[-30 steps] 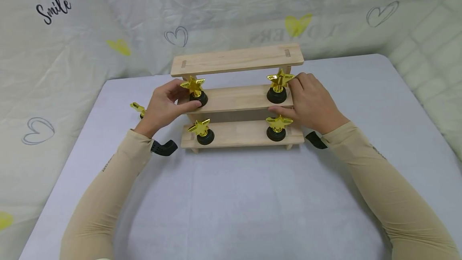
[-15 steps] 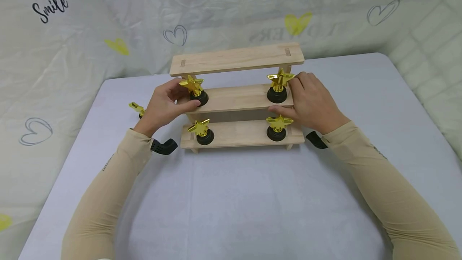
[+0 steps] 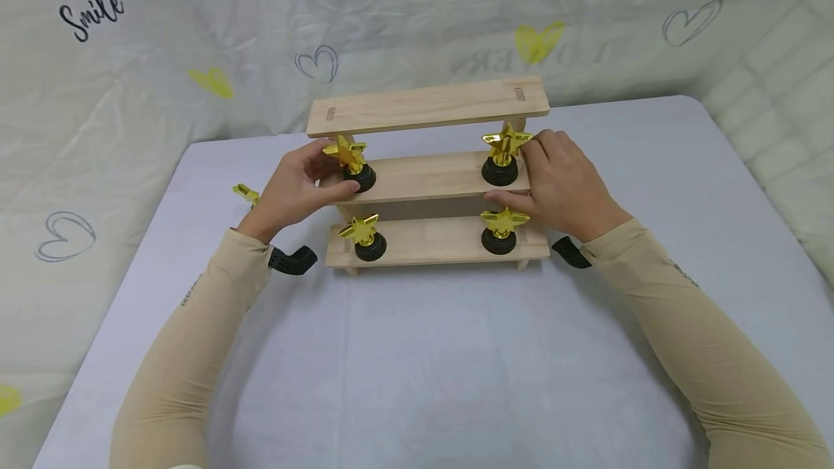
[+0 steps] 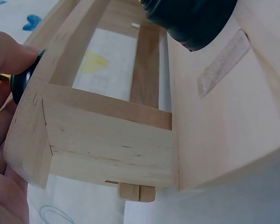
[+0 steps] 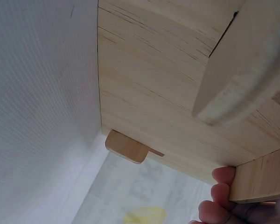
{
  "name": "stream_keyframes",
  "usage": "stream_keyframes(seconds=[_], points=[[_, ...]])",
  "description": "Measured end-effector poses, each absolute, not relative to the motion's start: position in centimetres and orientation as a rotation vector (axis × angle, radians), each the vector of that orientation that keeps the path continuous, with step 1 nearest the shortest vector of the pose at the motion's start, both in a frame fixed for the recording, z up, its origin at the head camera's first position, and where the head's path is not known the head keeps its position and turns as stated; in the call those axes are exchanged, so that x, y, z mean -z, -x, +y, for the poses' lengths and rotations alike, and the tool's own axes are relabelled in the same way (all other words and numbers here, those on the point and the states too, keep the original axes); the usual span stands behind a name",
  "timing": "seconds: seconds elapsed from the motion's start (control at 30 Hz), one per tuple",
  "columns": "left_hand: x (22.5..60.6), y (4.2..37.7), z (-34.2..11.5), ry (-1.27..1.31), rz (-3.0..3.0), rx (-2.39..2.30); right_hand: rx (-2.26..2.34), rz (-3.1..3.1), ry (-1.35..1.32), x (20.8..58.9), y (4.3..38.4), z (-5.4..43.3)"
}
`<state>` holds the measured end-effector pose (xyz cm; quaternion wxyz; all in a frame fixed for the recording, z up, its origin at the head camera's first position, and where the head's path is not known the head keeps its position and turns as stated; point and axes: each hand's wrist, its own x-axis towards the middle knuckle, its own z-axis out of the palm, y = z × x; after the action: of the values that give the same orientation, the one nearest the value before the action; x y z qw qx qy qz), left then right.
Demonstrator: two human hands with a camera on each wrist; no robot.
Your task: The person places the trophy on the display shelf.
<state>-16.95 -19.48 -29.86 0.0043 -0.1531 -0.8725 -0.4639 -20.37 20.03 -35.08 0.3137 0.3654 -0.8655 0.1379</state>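
Note:
A three-tier wooden shelf (image 3: 426, 178) stands on the table. My left hand (image 3: 289, 190) pinches the black base of a gold star trophy (image 3: 361, 179) at the left end of the middle tier, its thumb across the front. The left wrist view shows the thumb against that black base (image 4: 22, 83). At the shelf's right end my right hand (image 3: 567, 183) grips the middle tier, thumb along its front edge; its fingertips (image 5: 219, 191) curl round the wood in the right wrist view. Beside this hand another star trophy (image 3: 499, 171) stands upright on the middle tier.
On the bottom tier stand two more star trophies, one left (image 3: 370, 246) and one right (image 3: 499, 242). Another gold trophy (image 3: 246, 194) is partly hidden behind my left wrist. The bare top board (image 3: 426, 108) overhangs the middle tier. A printed cloth (image 3: 417, 13) hangs behind the table.
My left wrist and forearm have shifted slightly left and up, covering more of the trophy behind them. The right hand and the shelf have stayed put.

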Motion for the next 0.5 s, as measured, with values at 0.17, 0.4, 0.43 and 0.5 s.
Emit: stream_keyframes(seconds=[0.17,0.4,0.43,0.5], points=[[29.49,16.77,-19.43,0.494,-2.747,1.432,-0.362,-2.285,-0.956,34.99,20.32,20.01],[29.5,16.8,-19.47,0.506,-2.755,1.423,-0.361,-2.283,-0.952,34.99,20.29,19.98],[29.55,16.79,-19.48,0.506,-2.756,1.426,-0.36,-2.284,-0.951,35.04,20.28,19.98],[29.63,16.75,-19.49,0.504,-2.757,1.427,-0.364,-2.283,-0.954,35.16,20.24,20.01]])
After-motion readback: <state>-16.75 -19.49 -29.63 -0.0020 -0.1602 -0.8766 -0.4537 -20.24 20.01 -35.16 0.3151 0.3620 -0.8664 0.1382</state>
